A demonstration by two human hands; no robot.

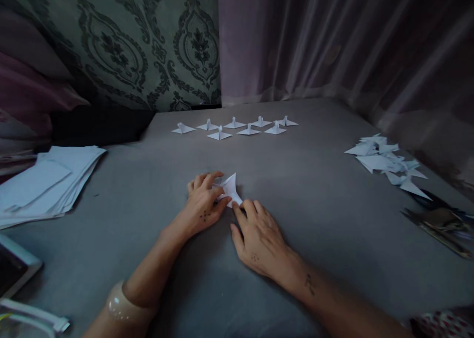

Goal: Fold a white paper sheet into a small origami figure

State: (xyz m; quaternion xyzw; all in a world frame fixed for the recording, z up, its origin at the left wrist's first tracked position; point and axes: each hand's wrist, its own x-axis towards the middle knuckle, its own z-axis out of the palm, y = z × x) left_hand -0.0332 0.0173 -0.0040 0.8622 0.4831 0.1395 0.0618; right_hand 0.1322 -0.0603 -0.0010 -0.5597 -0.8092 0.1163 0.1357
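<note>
A small white piece of folded paper [230,186] lies on the grey surface before me, with pointed corners spread out. My left hand [205,199] is closed over its left side, thumb and forefinger on the paper and the other fingers curled behind. At the lower right corner of the paper, my right hand [259,232] rests palm down. Its fingers are stretched out, the fingertips touch the edge, and the thumb stands apart. Part of the paper is hidden under my left fingers.
Several white folded paper pieces [249,130] stand in rows at the back. A heap of folded papers [381,157] lies right, near dark scissors-like tools [440,222]. Left are a stack of white sheets [55,180], a white-edged device [18,264] and a white cable [33,312].
</note>
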